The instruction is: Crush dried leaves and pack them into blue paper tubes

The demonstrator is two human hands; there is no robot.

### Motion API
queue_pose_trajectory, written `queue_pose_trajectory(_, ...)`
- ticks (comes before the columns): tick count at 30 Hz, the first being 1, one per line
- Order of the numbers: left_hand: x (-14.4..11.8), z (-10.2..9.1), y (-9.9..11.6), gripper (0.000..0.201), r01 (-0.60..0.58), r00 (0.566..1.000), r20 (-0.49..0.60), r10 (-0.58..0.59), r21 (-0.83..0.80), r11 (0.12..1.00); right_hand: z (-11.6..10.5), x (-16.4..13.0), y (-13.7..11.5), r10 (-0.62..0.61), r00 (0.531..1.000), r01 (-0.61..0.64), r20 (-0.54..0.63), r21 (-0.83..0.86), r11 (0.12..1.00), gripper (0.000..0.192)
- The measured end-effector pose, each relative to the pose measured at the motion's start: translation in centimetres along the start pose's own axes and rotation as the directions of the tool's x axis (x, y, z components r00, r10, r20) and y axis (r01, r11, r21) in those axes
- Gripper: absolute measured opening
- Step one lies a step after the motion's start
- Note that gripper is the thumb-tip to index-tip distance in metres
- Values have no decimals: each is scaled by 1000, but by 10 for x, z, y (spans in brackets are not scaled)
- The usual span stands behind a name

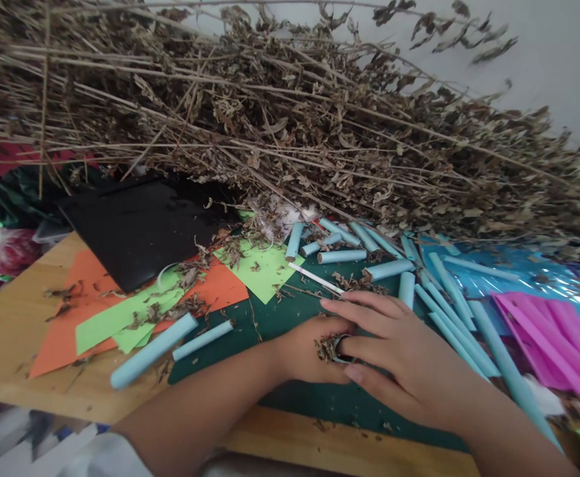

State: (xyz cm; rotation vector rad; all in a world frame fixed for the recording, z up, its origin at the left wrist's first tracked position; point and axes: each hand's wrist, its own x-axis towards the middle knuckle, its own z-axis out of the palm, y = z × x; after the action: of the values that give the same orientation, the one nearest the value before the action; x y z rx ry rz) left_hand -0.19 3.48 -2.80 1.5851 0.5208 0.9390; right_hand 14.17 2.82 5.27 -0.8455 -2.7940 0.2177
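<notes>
My left hand (pixel 303 346) is wrapped round a short pale blue paper tube (pixel 340 351), most of it hidden in the grip. Crumbled dried leaves (pixel 325 347) stick out at the tube's open end. Over it reaches my right hand (pixel 406 361), fingers stretched and apart, with the index fingertip at the opening and the thumb beside it. A thin white stick (pixel 315 277) ends at the right fingertips; whether they grip it I cannot tell. Several pale blue paper tubes (pixel 342 256) lie just beyond the hands, some with brown filling showing at their ends.
A large heap of dried leafy stalks (pixel 280 119) spans the back. Left are a black folder (pixel 140 232), orange paper (pixel 65 311), green paper (pixel 120 318) and a loose blue tube (pixel 154 351). Pink packets (pixel 551 338) lie right. A green mat (pixel 220 368) covers part of the wooden table (pixel 11 331).
</notes>
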Motion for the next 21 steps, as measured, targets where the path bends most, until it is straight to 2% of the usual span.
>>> queue_pose_trajectory(3,1,0,1,36,-74,996,50,75,-25,997,-7,7,-3,9,996,-7,84,-28,1000,22)
queue_pose_trajectory(5,1,0,1,34,-54,997,51,54,-12,998,-17,10,-2,-18,996,20,83,-32,999,21)
queue_pose_trajectory(8,-1,-1,1,19,-7,1000,29,5,52,999,-33,15,-1,-58,994,56,-90,-20,998,19)
queue_pose_trajectory(10,-2,-1,0,12,-15,999,33,12,94,995,-37,18,-3,-24,980,14,-197,-53,998,20)
queue_pose_trajectory(11,-2,-1,0,12,-29,999,33,26,102,994,-35,20,-6,9,979,-28,-204,-88,996,21)
queue_pose_trajectory(15,-3,0,1,23,-71,997,16,69,102,992,-12,25,-24,168,979,-192,-111,-257,947,20)
queue_pose_trajectory(17,-3,1,2,19,-61,998,25,58,116,991,-1,24,-32,217,968,-247,-127,-325,913,20)
queue_pose_trajectory(19,-3,1,3,12,-35,998,55,28,143,989,5,23,-36,207,965,-255,-162,-388,886,18)
queue_pose_trajectory(21,-3,1,3,9,-28,996,87,13,180,983,6,22,-37,146,973,-210,-178,-427,879,16)
